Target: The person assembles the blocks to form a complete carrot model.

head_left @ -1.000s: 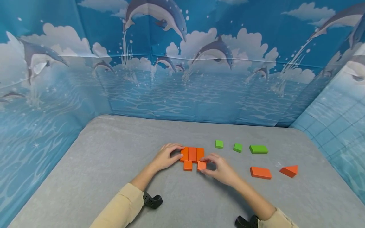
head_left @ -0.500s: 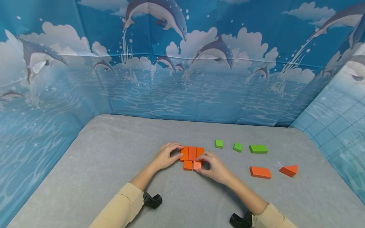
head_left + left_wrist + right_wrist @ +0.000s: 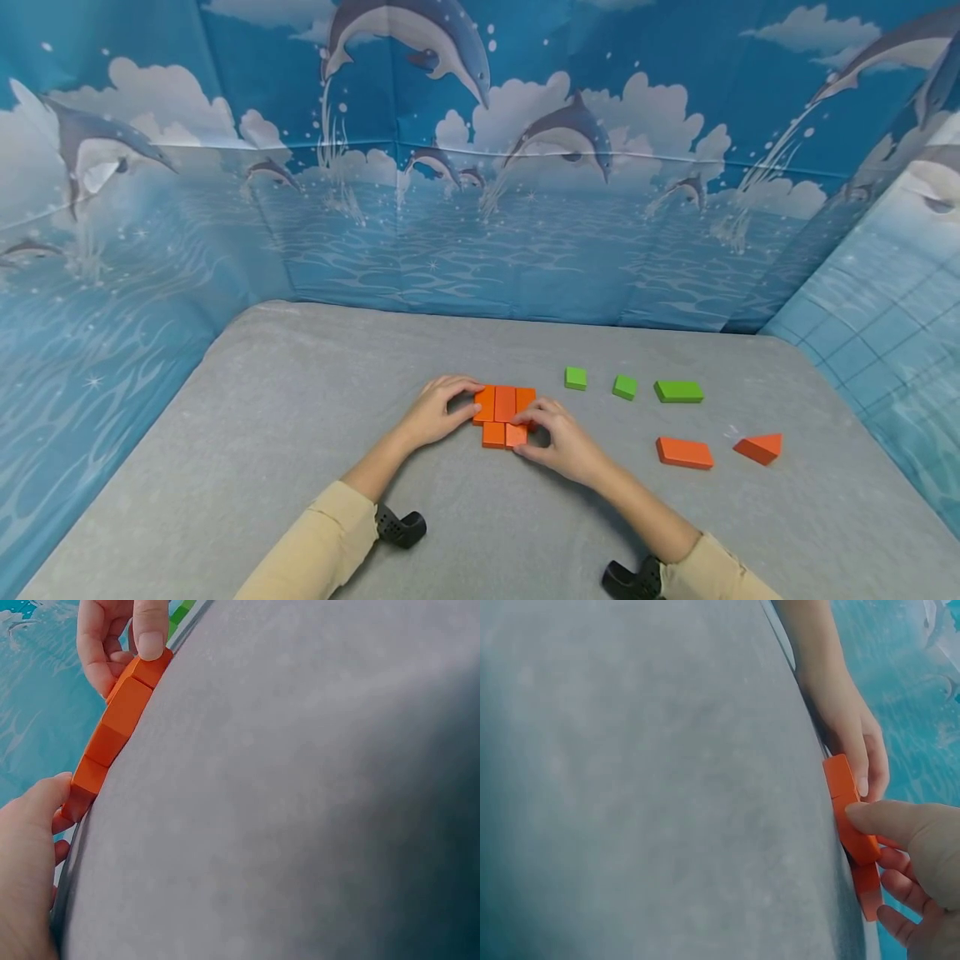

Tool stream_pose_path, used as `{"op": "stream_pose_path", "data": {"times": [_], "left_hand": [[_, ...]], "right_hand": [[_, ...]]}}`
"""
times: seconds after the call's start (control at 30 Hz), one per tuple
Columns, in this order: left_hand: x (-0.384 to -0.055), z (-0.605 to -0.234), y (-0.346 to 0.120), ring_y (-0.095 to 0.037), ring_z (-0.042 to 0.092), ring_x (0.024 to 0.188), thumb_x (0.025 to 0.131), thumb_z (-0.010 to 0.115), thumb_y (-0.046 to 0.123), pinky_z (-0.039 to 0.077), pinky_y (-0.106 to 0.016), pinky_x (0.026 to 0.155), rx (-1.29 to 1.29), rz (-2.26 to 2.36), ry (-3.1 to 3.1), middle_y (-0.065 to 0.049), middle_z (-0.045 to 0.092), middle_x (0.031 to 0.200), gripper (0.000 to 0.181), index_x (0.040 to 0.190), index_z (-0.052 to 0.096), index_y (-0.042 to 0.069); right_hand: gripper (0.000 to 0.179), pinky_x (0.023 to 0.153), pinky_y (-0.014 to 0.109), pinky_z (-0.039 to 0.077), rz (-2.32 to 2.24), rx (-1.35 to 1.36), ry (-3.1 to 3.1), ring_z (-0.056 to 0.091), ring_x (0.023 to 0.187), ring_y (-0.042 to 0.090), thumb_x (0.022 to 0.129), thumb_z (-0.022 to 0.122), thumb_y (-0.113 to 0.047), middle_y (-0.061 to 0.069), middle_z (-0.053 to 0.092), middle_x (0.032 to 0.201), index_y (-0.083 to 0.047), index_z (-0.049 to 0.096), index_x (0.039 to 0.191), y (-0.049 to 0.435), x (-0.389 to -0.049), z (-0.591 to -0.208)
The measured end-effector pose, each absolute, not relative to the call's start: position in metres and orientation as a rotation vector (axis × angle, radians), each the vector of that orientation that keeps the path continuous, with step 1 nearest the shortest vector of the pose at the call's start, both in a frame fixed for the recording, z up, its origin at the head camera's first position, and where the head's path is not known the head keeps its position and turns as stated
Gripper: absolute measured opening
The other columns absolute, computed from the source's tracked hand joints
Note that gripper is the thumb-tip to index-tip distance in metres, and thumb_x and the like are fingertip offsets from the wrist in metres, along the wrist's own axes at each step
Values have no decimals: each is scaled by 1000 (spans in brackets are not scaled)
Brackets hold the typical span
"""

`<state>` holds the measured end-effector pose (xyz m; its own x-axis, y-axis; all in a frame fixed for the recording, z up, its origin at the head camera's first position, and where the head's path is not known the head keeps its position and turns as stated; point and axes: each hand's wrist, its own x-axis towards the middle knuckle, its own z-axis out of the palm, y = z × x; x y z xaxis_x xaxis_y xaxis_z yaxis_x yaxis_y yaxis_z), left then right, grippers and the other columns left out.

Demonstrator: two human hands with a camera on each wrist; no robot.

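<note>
Three upright orange rectangular blocks [image 3: 505, 403] lie side by side on the grey cloth, in the middle of the head view. Below them, on the near side, sits one orange square block [image 3: 493, 435]. Against its right side is a second orange square block [image 3: 515, 435], pinched between thumb and fingers of my right hand [image 3: 564, 443]. My left hand [image 3: 437, 414] holds the left end of the row, thumb and index finger on the leftmost orange rectangular block [image 3: 484, 405]. In the right wrist view, my right thumb [image 3: 881, 820] presses on an orange face.
Beyond my right hand lie two small green blocks [image 3: 575, 377] and a longer green block [image 3: 678, 392]. Nearer on the right are an orange rectangular block [image 3: 684, 452] and an orange triangular block [image 3: 761, 448]. A dolphin-printed curtain [image 3: 510, 250] stands behind the table [image 3: 337, 367].
My right hand has slid the second orange square block leftward until it sits beside the first, closing the gap. My left hand stays in place.
</note>
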<state>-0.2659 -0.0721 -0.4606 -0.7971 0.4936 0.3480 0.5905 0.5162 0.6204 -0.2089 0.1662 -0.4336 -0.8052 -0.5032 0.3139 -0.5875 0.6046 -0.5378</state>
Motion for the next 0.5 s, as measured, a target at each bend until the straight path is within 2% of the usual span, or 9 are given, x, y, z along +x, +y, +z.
{"op": "stream_pose_path", "data": {"times": [0.5], "left_hand": [[-267,-462,-72,-19,47,116,89,60,28,29,-43,102,-944,-1161,-2622,0,59,120,31,116,62,15]], "right_hand": [[27,76,32,44,998,901,-2719,47,86,13,76,75,-18,-3,54,97,-12,67,101,167,-209,-433]]}}
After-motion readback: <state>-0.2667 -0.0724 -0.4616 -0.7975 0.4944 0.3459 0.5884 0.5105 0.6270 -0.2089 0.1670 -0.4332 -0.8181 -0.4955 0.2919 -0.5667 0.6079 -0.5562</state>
